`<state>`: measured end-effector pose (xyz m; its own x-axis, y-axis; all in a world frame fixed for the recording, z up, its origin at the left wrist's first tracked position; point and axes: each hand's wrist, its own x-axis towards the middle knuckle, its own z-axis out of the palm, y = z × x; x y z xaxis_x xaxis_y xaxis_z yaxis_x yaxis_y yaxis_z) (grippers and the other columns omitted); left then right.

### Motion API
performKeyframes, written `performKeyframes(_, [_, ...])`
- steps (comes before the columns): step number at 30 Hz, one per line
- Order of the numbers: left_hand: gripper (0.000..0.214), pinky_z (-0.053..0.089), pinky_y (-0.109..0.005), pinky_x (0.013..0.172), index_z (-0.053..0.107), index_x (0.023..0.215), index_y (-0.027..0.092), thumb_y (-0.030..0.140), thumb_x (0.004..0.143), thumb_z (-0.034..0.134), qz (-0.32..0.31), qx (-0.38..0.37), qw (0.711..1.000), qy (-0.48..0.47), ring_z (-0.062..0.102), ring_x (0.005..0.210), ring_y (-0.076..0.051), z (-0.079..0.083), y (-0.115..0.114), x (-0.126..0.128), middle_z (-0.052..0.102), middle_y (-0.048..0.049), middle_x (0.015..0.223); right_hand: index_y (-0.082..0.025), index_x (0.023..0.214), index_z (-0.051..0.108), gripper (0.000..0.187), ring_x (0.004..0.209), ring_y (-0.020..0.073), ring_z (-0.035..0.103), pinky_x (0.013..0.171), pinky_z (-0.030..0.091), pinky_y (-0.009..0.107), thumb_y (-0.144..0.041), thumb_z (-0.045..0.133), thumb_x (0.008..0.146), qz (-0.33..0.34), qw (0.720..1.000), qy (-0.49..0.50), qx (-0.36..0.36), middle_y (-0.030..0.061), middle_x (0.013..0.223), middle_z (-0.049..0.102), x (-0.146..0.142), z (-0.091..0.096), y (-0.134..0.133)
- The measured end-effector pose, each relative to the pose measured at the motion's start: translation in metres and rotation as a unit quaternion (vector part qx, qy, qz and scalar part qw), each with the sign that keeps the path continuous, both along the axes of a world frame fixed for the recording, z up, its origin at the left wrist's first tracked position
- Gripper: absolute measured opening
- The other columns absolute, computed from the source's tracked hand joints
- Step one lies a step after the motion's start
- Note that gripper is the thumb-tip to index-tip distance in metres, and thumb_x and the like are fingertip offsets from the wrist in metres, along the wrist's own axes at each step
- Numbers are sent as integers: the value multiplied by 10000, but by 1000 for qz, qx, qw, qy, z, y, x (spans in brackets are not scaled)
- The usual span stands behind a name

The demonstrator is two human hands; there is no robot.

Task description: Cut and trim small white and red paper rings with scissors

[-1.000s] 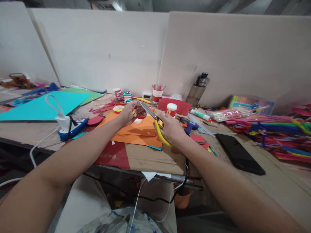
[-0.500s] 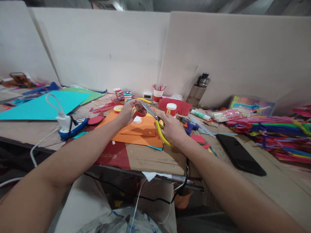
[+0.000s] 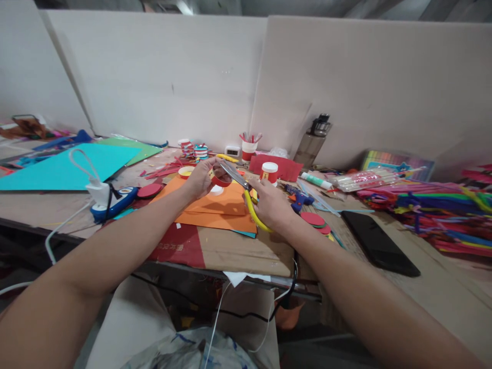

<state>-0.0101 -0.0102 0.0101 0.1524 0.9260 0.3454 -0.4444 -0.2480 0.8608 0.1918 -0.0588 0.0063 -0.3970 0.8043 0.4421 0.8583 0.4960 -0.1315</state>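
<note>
My left hand is closed on a curled red paper strip with a yellowish patterned part. In my right hand is a pair of yellow-handled scissors; its metal blades point left and reach the strip by my left fingertips. Whether the blades are apart is too small to tell. Beneath both hands lie orange paper sheets, with a small white disc on them. Just behind my right hand stands a red paper cup with a white top.
A blue power strip with a white plug stands at left near turquoise paper. At right lie a black phone, pipe cleaners and a glue stick. A bottle stands by the white back panel.
Almost nothing differs. The view has shifted very slightly, and both hands keep their hold on the paper strip and the scissors.
</note>
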Motion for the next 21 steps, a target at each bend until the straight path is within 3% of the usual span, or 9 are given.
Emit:
performKeyframes(3, [261,417,-155,519,478,632,152,131,695,731,-1,-4,1000,-1,403,466,-29,0,0,0,379,85,521,-178,1219,605,352,933,247,614,747,445,326,-340,497,925,4,1000,-2,3,147,1147,648,0,0,1])
performKeyframes(10, [181,428,-157,516,579,685,128,187,668,749,-5,24,999,33,529,521,-57,3,-3,-2,561,28,584,-187,1254,591,377,911,255,611,720,435,334,-293,487,907,-8,999,-30,-4,144,1131,647,-1,4,-1])
performKeyframes(14, [193,442,-165,523,571,660,120,213,687,739,-13,12,999,28,525,510,-52,1,1,-2,558,23,586,-180,1237,600,372,906,265,621,713,441,344,-292,492,899,-23,999,-39,-8,147,1130,656,-1,4,-1])
performKeyframes(18, [156,505,-206,589,589,736,133,245,729,697,19,-23,1000,9,600,573,-86,-1,5,-1,602,9,642,-191,1258,598,384,921,269,629,720,451,344,-301,501,903,-28,999,-29,-7,143,1125,668,-1,4,0])
performKeyframes(21, [171,520,-216,620,579,751,150,198,687,730,45,-18,999,3,616,583,-92,-1,5,-2,586,32,617,-200,1313,569,433,903,270,635,716,456,345,-288,516,893,-37,999,-33,-14,144,1113,668,-1,4,-1])
